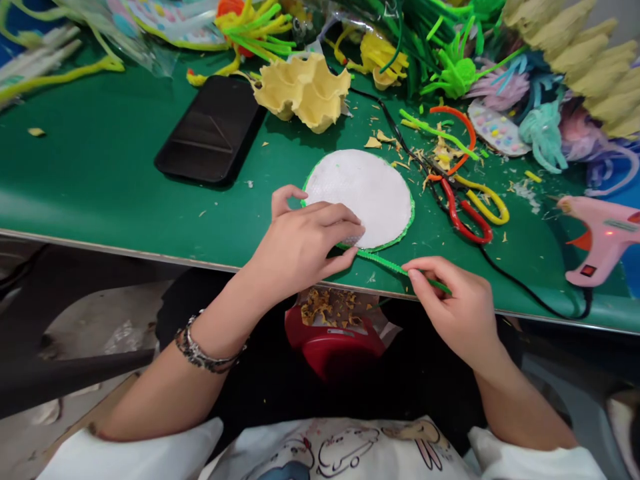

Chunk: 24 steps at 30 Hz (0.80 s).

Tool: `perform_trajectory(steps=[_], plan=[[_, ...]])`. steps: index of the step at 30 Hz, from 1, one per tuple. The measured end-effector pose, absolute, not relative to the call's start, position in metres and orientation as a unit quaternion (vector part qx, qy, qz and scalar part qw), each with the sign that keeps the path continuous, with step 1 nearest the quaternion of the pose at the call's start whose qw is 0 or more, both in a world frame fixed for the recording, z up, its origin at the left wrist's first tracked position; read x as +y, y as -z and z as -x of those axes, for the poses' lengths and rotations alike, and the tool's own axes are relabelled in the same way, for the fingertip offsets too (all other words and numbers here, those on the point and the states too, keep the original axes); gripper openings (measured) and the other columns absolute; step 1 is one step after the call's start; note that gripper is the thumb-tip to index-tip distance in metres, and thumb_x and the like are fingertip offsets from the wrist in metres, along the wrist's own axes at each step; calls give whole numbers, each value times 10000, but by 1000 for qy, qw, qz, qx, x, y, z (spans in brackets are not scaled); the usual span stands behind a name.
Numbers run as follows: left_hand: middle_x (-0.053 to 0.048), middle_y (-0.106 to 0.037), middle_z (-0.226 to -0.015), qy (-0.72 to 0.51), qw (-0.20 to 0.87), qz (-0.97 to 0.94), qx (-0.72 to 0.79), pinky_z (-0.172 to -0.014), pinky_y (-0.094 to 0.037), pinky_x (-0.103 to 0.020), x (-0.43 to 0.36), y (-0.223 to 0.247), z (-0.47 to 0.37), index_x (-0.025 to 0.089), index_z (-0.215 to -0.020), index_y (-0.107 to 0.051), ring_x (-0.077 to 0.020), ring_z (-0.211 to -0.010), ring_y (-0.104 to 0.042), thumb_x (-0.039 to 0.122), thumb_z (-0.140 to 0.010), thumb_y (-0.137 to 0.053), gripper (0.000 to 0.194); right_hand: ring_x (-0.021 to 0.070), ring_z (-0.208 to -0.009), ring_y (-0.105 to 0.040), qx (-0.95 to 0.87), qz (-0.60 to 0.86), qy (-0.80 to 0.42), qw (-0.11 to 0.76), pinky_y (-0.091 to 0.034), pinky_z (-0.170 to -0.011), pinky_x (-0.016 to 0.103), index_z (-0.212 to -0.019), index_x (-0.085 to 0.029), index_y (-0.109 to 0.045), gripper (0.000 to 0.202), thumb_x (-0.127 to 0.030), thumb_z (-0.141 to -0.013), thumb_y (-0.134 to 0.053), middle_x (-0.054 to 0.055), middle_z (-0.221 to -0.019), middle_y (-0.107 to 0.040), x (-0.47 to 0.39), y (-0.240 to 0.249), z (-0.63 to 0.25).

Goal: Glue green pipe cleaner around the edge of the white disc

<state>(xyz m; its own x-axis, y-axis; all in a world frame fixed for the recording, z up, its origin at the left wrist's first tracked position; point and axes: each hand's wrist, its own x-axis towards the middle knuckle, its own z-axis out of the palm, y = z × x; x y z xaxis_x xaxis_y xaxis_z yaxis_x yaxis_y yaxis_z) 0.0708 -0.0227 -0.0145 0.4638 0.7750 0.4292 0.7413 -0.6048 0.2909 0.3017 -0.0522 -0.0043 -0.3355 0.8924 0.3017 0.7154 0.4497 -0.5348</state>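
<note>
A white oval disc (363, 190) lies on the green table, its edge lined with bright green pipe cleaner. My left hand (310, 237) holds it down, fingertips on its face and thumb at its near edge. One finger reaches the disc's left rim. From the near edge a loose length of green pipe cleaner (383, 261) runs to the right. My right hand (453, 303) pinches this length between thumb and fingers, close to the table's front edge.
Behind the disc are a black phone (213, 130) and a yellow egg-carton piece (305, 90). Red-and-yellow scissors (467, 210) lie among scraps to the right. A pink glue gun (597, 230) with a lit light trails a black cord. A red stool (340, 350) stands below.
</note>
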Motion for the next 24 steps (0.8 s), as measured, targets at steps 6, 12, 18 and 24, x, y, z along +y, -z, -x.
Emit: perform_trajectory(steps=[6,12,18,24], plan=[[43,-745,-1017,-260,8,-858,442,-887,-262,-454,-21,15,-72,243,-961,-656,-197,-883,-706,219,-888,-601,94,106,-651,-676,-824,493,-87,265,-484,-575,185,-853,-193,-670,95,-178,-886,-582,4,-786,-742,-44,8,-305],[58,-747,-1015,-262,-12,-858,441,-886,-261,-444,-21,15,-73,251,-963,-656,-184,-865,-711,194,-887,-590,116,84,-527,-604,-829,501,-62,241,-438,-512,192,-835,-195,-666,34,-195,-854,-638,-14,-714,-710,-35,7,-307],[65,-749,-1001,-265,-15,-855,445,-883,-267,-443,-21,16,-73,249,-949,-657,-182,-860,-711,186,-883,-589,114,78,-528,-587,-829,499,-68,242,-433,-513,193,-809,-198,-654,42,-212,-847,-648,-25,-689,-688,-29,5,-309],[52,-752,-1012,-251,-2,-856,452,-894,-294,-468,-21,13,-73,264,-945,-662,-200,-875,-711,175,-881,-563,147,111,-611,-624,-819,514,-121,226,-471,-562,221,-804,-219,-651,63,-245,-857,-630,-4,-759,-705,-23,1,-312]])
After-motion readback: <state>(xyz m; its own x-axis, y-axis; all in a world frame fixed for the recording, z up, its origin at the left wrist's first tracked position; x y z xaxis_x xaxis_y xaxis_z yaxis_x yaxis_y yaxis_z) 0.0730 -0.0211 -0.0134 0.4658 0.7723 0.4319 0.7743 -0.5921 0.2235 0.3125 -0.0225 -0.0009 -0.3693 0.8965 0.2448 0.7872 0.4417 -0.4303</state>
